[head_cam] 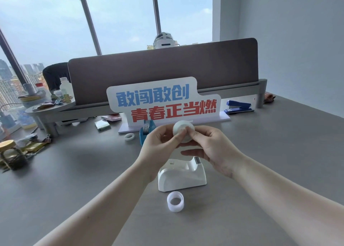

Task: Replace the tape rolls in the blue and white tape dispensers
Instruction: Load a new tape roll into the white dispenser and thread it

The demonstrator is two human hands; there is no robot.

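Both hands raised over the desk [260, 152], meeting on one white tape roll [183, 132]. Left hand [160, 143] curls its fingers around the roll's left side, thumb tip pressed against the face. Right hand [210, 145] pinches the right edge between thumb and forefinger; other fingers folded below. The roll is held on edge, flat face toward the camera, clear of the desk.

Directly beneath the hands: white dispenser [181, 175], upright on the desk, cutter end to the right. Its cradle is partly hidden by the hands (cannot tell whether anything sits in it).

Just in front of the white dispenser, nearer the camera: a second roll [175, 202], translucent white, lying with its open core facing up. Close to the dispenser, not touching it.

Behind the left hand: blue dispenser [146, 132], mostly hidden by the fingers, a roll visible in its top. Just left of it, a small ring [129, 136] of tape lies flat on the desk.

Further back: a standing sign [163, 104] with blue and red characters on a white base. Left of it, a notepad [102, 125]. Right of it, a blue stapler [239, 107] near the partition [167, 72] foot.

Far left: a cork-lidded jar [11, 156], binder clips, bottles and clutter on a raised shelf. Windows beyond the partition.
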